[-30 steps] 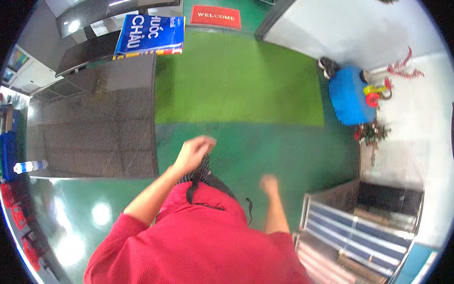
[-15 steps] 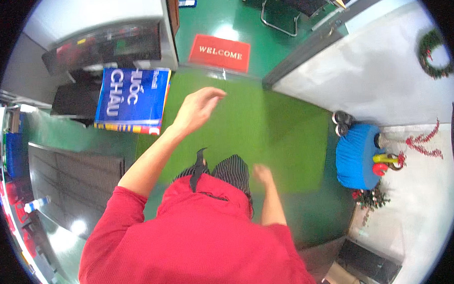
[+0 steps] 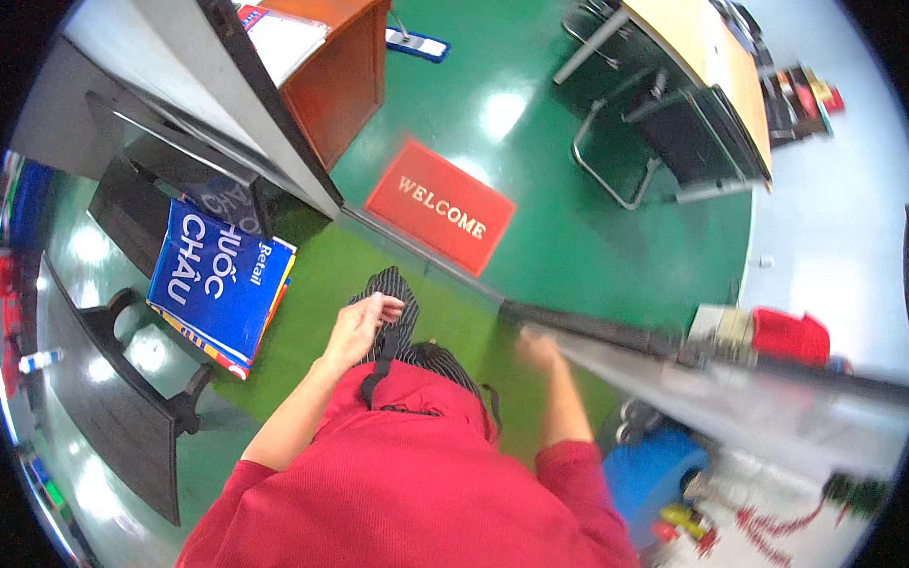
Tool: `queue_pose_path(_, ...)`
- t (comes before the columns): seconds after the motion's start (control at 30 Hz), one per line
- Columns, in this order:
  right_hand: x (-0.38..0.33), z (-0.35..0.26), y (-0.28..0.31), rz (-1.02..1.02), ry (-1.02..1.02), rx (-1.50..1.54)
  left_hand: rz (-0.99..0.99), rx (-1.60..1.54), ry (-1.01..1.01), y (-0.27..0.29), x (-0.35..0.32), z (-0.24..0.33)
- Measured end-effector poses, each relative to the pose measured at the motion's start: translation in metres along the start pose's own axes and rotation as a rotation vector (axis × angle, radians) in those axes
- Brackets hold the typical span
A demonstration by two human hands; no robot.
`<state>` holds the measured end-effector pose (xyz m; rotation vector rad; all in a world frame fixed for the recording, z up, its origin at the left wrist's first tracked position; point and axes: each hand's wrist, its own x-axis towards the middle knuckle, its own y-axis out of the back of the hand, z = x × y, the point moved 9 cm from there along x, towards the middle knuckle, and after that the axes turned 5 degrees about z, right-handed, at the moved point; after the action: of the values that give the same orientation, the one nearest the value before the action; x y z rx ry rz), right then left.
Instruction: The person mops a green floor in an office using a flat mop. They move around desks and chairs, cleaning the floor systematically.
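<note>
ok so the left hand (image 3: 361, 325) is hovering in front of the striped trousers (image 3: 386, 283), fingers loosely curled, and it's looking released rather than grasping anything. can't tell if it's brushing the fabric tho. the right hand (image 3: 540, 349) is blurring pretty badly, so i honestly can't tell if it's clenched or loose, but it's showing near the end of the dark door frame (image 3: 596, 326). the green mat (image 3: 310, 299), the nearest thing under both hands, is lying on the floor below them and running up to the threshold. just past that, the red mat (image 3: 442, 206) is sitting tilted on the green floor (image 3: 531, 186). over on the left, a blue printed sheet (image 3: 214, 282) is resting by some dark furniture (image 3: 132, 217). further up, a brown desk (image 3: 338, 98) is standing near a blue flat mop (image 3: 418, 45), and a black chair (image 3: 705, 140) is standing by a pale table (image 3: 706, 35). lower right, something blue (image 3: 646, 473) is poking out below the door frame.
</note>
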<state>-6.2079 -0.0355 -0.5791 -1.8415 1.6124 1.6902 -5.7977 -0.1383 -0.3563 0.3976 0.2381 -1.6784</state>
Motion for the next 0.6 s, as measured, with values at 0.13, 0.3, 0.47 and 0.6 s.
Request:
queue_pose_path(0.13,0.130,-0.229,0.217,0.251,0.243,-0.101,0.202,0.013,-0.029,0.031,0.119,0.047)
queue_pose_path(0.3,0.205,-0.464,0.245,0.192,0.560,0.180,0.571,0.154,-0.345,0.116,0.347,0.122)
queue_pose_path(0.47,0.263,-0.469,0.178,0.027,0.437,-0.252,0.877,0.076,-0.572,0.255,0.551,0.288)
queue_pose_path(0.6,0.283,-0.429,0.250,0.036,0.250,0.137,1.089,0.040,-0.523,0.363,0.650,0.378)
